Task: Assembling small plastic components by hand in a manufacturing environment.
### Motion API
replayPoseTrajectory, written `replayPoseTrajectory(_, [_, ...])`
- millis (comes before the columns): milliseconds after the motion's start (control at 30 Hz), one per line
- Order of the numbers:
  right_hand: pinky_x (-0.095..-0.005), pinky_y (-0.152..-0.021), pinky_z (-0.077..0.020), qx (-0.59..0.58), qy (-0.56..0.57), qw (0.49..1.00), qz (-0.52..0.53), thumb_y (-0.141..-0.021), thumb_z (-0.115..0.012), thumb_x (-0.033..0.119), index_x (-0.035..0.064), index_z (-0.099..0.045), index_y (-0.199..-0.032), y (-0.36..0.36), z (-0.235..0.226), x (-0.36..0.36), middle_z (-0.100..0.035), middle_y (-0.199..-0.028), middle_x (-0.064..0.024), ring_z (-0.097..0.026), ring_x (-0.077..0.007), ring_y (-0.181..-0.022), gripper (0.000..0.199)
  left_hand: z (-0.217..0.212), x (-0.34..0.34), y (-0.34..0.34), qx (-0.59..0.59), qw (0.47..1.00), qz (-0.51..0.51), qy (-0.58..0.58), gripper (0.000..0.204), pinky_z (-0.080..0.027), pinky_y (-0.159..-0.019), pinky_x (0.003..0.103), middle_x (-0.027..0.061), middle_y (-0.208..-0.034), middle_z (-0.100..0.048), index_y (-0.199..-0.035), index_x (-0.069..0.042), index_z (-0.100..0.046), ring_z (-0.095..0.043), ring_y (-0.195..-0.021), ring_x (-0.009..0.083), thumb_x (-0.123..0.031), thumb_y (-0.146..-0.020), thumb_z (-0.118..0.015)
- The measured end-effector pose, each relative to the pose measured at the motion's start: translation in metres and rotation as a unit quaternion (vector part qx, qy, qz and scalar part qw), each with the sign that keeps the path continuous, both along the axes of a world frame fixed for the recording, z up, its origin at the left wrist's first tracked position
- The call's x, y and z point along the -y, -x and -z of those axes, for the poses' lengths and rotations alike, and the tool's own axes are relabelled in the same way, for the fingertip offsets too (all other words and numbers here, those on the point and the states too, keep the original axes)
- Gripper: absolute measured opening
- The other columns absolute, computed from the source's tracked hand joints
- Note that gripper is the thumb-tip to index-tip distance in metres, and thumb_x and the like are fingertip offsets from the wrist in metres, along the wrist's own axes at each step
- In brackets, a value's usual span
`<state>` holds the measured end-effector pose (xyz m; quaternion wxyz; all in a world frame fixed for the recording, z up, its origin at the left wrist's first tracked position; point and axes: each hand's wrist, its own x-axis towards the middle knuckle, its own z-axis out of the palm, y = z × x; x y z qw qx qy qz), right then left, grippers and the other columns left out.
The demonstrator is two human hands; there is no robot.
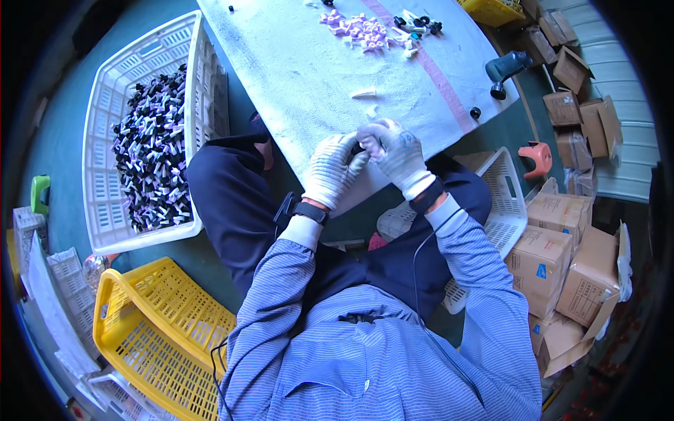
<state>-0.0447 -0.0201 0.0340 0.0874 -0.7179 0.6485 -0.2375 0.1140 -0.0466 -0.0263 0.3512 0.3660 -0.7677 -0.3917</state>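
One small dark piece point(358, 149), mostly hidden, sits between the left hand point(333, 170) and the right hand point(397, 154), both curled, which we see pinching it; a white cone point(364, 93) lies beyond them, pink parts point(361, 34) farther out.

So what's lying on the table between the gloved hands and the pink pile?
In the head view, a slim, pointed white piece lies there, and a shorter white piece closer to the right hand.
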Motion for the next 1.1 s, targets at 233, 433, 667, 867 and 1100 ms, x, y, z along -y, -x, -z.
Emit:
replayPoseTrajectory(233, [-0.0380,-0.075,-0.0543,0.006,-0.121,0.992,-0.024,-0.099,-0.055,0.043,0.0117,-0.070,-0.106,-0.023,0.001,0.047,-0.071,-0.092,-0.0137,-0.070,-0.0309,-0.082,0.035,0.024,0.001,0.010,-0.014,1.000,-0.009,0.000,0.038,-0.048,-0.085,0.046,0.0180,-0.101,-0.063,-0.112,-0.004,-0.061,-0.059,-0.096,0.0387,-0.024,-0.081,-0.071])
replayPoseTrajectory(433, [-0.0392,-0.075,-0.0550,-0.042,-0.341,0.939,-0.001,-0.099,-0.043,0.061,0.0034,-0.067,-0.110,-0.033,-0.009,0.065,-0.071,-0.081,-0.0165,-0.071,-0.0285,-0.073,0.064,0.018,-0.006,0.009,-0.093,0.992,-0.040,-0.071,0.042,-0.047,-0.088,0.045,0.0209,-0.107,-0.061,-0.114,-0.002,-0.060,-0.058,-0.101,0.0412,-0.017,-0.076,-0.071])
replayPoseTrajectory(667, [-0.0388,-0.071,-0.0560,0.022,-0.366,0.930,0.000,-0.100,-0.045,0.057,0.0023,-0.066,-0.111,-0.034,-0.004,0.072,-0.070,-0.083,-0.0176,-0.071,-0.0288,-0.071,0.060,0.020,0.003,0.009,-0.035,0.998,-0.044,-0.034,0.044,-0.047,-0.089,0.047,0.0202,-0.111,-0.061,-0.114,-0.002,-0.061,-0.057,-0.105,0.0405,-0.021,-0.076,-0.072])
replayPoseTrajectory(867, [-0.0460,-0.086,-0.0510,0.022,-0.386,0.922,0.004,-0.101,-0.036,0.058,0.0075,-0.071,-0.108,-0.032,0.001,0.068,-0.072,-0.091,-0.0196,-0.069,-0.0374,-0.093,0.062,0.031,-0.003,0.006,0.010,0.999,-0.021,-0.042,0.053,-0.046,-0.089,0.048,0.0198,-0.110,-0.059,-0.120,-0.003,-0.056,-0.056,-0.103,0.0390,-0.029,-0.077,-0.071])
replayPoseTrajectory(1100, [-0.0426,-0.082,-0.0517,0.036,-0.389,0.921,0.001,-0.101,-0.050,0.036,0.0056,-0.068,-0.117,-0.028,0.008,0.068,-0.072,-0.097,-0.0163,-0.069,-0.0347,-0.094,0.039,0.027,0.000,0.009,-0.009,0.999,-0.032,-0.030,0.044,-0.048,-0.086,0.047,0.0185,-0.101,-0.063,-0.110,-0.004,-0.062,-0.057,-0.102,0.0386,-0.029,-0.076,-0.072])
